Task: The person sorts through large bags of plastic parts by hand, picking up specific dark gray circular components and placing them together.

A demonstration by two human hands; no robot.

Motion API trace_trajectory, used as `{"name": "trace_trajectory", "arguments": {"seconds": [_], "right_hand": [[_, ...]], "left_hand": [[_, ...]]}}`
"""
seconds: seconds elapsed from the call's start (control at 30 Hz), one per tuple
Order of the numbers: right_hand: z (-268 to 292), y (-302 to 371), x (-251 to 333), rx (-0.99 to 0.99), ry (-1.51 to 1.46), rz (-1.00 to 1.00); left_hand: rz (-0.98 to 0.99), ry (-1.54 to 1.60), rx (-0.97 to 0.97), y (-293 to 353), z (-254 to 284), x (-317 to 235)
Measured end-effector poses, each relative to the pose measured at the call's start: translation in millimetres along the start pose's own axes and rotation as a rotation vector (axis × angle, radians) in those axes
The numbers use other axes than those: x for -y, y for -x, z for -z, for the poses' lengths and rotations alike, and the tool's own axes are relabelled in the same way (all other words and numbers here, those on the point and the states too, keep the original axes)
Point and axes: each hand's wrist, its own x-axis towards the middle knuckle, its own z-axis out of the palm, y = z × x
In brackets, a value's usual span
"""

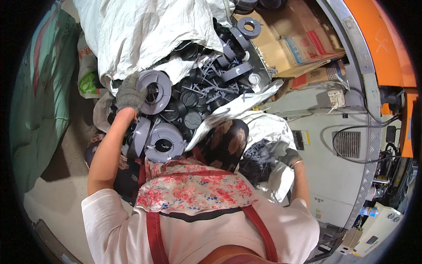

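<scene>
My left hand (130,94), in a grey knit glove, is closed at the left edge of a grey plastic flanged ring (163,93). Just below lies a second grey flanged ring (165,143), close to my lap. Around them spreads a heap of black round caps (189,98) mixed with thin grey plastic sprues (215,83). On my right side, my right hand (288,157), also gloved, is at the mouth of a white sack (281,178) that holds a tangle of grey sprues (260,155). Its fingers are mostly hidden there.
A large white woven sack (132,35) lies open over the heap. Further grey rings (237,71) sit at its far right. Opened cardboard (281,48) lies beyond. To the right stands a light grey machine panel (329,176) with a black cable (336,136). A green sack (48,97) stands left.
</scene>
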Motion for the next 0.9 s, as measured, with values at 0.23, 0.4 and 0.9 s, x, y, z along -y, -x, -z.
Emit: {"name": "trace_trajectory", "arguments": {"seconds": [0.23,0.4,0.9], "right_hand": [[76,-77,164,-0.442,-0.336,0.43],[110,-220,251,-0.337,-0.076,0.428],[73,-479,311,-0.237,-0.284,-0.005]], "left_hand": [[-0.136,-0.3,0.056,29,27,-29],[-0.224,-0.307,0.09,29,28,-39],[-0.54,-0.331,0.437,28,9,-42]]}}
